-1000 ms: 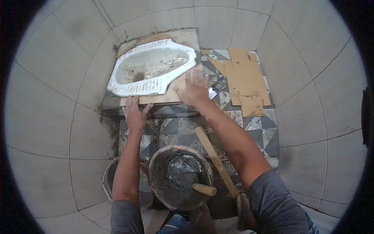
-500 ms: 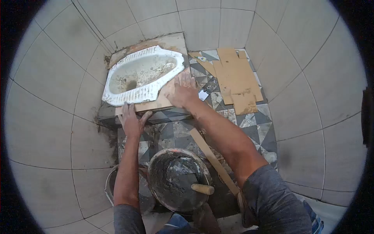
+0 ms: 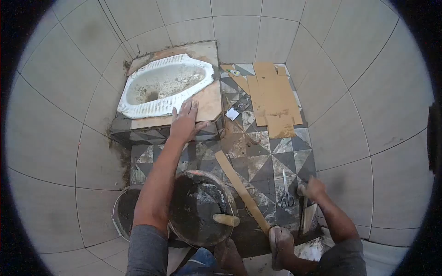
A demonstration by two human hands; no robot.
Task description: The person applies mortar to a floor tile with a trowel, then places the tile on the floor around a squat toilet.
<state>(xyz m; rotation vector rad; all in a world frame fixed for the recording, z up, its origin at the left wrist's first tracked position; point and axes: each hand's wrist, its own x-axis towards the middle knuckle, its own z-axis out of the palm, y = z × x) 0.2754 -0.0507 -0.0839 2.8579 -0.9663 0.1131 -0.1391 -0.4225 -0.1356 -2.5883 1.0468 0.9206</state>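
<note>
My left hand lies flat, fingers spread, on the front edge of a tan tile on the raised step beside a white squat toilet pan. My right hand is low at the right, near the wall. It is closed around the top of a dark-handled tool that rests on the patterned floor. What kind of tool it is cannot be made out. A small metal tool lies just left of that hand.
A bucket of grey mortar with a trowel handle sits in front of me, and a second bucket stands to its left. A wooden strip lies diagonally on the floor. Cardboard pieces cover the far floor. My bare foot is below.
My right hand left the tan tile and swung down to the lower right onto the dark tool. My left hand slid right along the step's front edge onto the tile.
</note>
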